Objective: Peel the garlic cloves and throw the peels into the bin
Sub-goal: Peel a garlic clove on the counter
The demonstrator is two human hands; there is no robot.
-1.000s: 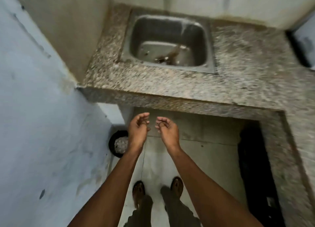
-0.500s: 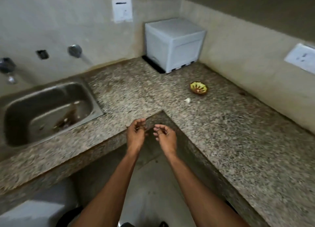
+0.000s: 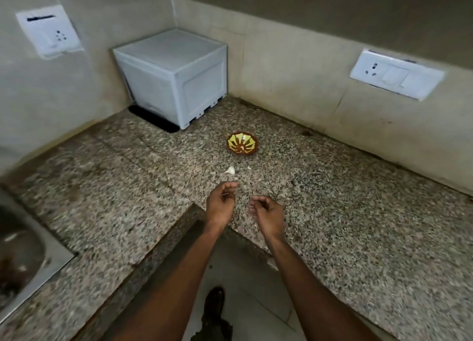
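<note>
Both hands hover above the inner corner of the granite worktop (image 3: 332, 212). Left hand (image 3: 220, 204): fingers loosely curled, grip released, nothing held. Right hand (image 3: 268, 215): the same. One garlic clove (image 3: 230, 170) lies on the worktop just beyond the left fingertips, near a small yellow-and-brown bowl (image 3: 242, 144). A white box (image 3: 176, 76) stands in the far corner.

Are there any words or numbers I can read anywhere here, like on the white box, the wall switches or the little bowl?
No readable text anywhere.
White box: plain panels, no label showing.
Left wall socket plate: a dark bar and holes only, no letters.
Right switch plate: blank switches and socket holes.
Bowl: a yellow and brown pattern, no words.
</note>
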